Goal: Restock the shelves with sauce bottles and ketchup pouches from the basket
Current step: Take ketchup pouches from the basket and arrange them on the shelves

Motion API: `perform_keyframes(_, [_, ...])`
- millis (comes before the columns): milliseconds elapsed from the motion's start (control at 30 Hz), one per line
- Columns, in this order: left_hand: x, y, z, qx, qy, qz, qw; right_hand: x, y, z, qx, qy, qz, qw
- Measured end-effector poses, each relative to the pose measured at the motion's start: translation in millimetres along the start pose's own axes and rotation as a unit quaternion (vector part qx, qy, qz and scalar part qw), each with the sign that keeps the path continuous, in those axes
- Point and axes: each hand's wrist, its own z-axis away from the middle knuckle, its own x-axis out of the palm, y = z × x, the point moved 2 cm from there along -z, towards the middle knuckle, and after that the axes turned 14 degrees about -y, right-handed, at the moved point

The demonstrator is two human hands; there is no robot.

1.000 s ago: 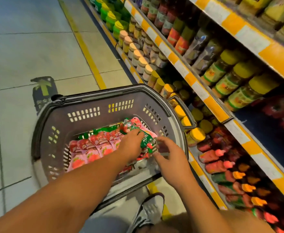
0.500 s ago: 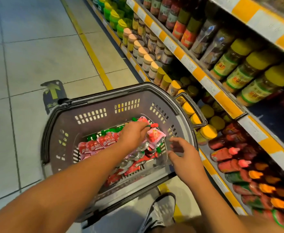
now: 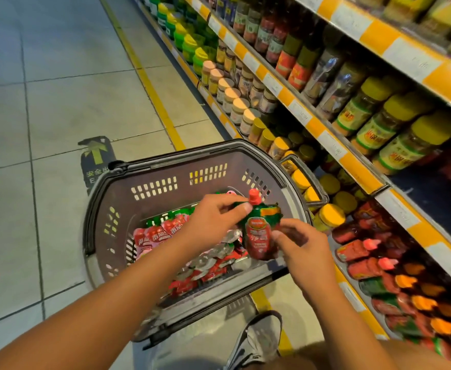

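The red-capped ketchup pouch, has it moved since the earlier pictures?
Yes. The ketchup pouch has risen from the pile to above the basket rim, held by both hands.

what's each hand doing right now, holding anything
Left hand: pinches the top of a ketchup pouch, lifted above the basket.
Right hand: fingers curled on the same pouch's lower side.

Warm, dim overhead store light — oversaturated colours, wide-angle bending at the edges, soft blur lower right.
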Motion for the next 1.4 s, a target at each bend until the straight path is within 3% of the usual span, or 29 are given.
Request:
perform_keyframes(67, [-10.3,-14.6,2.7,-0.038,0.038,0.02,0.998,-6.9,-0.5,2.1,-0.006,0.029,-0.03,0.999])
perform_keyframes(267, [-0.5,-33.0,15.7,-0.042,0.013,-0.181,0.983,13.5,11.8,8.8,0.045,-0.106,-0.012,0.993])
perform_keyframes(433, [12.9,-5.4,24.4,0.008,0.004,-0.111,0.994,16.4,10.3,6.1,0.029,-0.144,0.025,0.989])
perform_keyframes(600, [7.7,11.6,20.3,0.025,0.019,-0.089,0.996,8.2,0.5,3.7,0.003,-0.098,-0.005,0.995])
perform_keyframes(667, [2.7,13.5,18.1,0.011,0.001,-0.029,1.0,7.3,0.5,3.3,-0.003,-0.068,-0.016,0.998])
perform_keyframes(733, [-9.3,3.3,10.1,-0.022,-0.001,0.064,0.998,4.2,0.9,3.2,-0.014,-0.034,-0.026,0.999])
perform_keyframes(833, [-48.5,-55.1,-6.4,-0.117,0.138,0.068,0.981,-6.8,-0.5,2.8,-0.032,0.019,-0.057,0.998])
perform_keyframes(900, [-78.7,-118.4,-6.2,-0.225,0.261,0.052,0.937,-14.0,-1.9,3.5,-0.039,0.047,-0.088,0.994])
perform_keyframes(967, [-95.1,-174.4,4.4,-0.334,0.315,0.057,0.887,-19.2,-2.4,5.3,-0.037,0.063,-0.123,0.99])
perform_keyframes(1033, [-97.6,-211.6,11.4,-0.399,0.301,0.074,0.863,-20.8,-3.3,6.9,-0.036,0.071,-0.156,0.984])
perform_keyframes(1100, [-97.1,-231.3,6.0,-0.416,0.278,0.054,0.864,-21.9,-3.4,8.0,-0.035,0.075,-0.158,0.984])
perform_keyframes(1400, [-80.5,-214.5,-17.3,-0.446,0.269,0.055,0.852,-25.0,-5.3,14.1,-0.024,0.083,-0.146,0.986])
